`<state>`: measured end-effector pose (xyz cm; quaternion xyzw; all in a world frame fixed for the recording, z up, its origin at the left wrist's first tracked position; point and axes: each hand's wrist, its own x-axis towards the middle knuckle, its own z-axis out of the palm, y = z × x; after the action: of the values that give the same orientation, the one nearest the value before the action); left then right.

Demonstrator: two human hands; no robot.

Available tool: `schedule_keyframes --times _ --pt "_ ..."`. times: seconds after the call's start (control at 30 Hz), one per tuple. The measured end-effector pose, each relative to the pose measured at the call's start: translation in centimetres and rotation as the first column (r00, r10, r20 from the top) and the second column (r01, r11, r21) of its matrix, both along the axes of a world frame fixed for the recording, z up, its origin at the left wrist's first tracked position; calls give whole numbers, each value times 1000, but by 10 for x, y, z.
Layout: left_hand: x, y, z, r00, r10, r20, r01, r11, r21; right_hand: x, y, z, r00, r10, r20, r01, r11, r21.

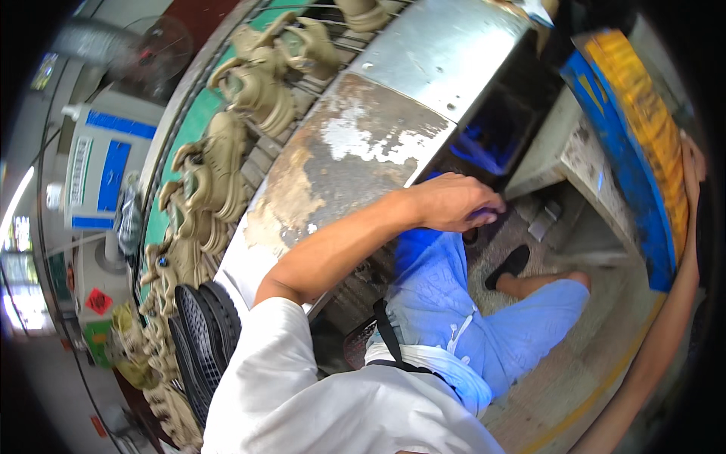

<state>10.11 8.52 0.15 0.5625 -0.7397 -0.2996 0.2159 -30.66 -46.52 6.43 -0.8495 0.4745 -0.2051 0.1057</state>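
Observation:
My left hand hangs over my lap beside the metal-topped bench, its fingers curled in. Whatever it may hold is hidden, and violet light falls on the fingertips. At the far right, my right hand lies against the outer side of a tilted blue and yellow plastic crate, its fingers bent at the edge; part of that hand is cut off by the dark rim of the picture. On the rack to the left stand beige shoes in a long row, and black soles lean near my left shoulder.
The worn bench top runs along my left, with a bright metal plate at its far end. Violet light glows in the opening beneath it. A grey metal box stands ahead of my knees. A fan is at the back left.

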Motion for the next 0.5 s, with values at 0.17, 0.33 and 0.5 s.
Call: schedule_keyframes --times 0.17,0.33,0.5 --pt "11 62 46 672 676 -303 -733 546 -406 9 -15 -39 992 121 37 -116 985 -127" --pt "123 214 47 -14 624 -782 -730 -540 -418 23 -18 -50 992 127 21 -119 968 -222" --pt "171 311 -3 -348 577 -739 -700 -684 -205 33 1 -42 990 112 -86 -132 951 -279"
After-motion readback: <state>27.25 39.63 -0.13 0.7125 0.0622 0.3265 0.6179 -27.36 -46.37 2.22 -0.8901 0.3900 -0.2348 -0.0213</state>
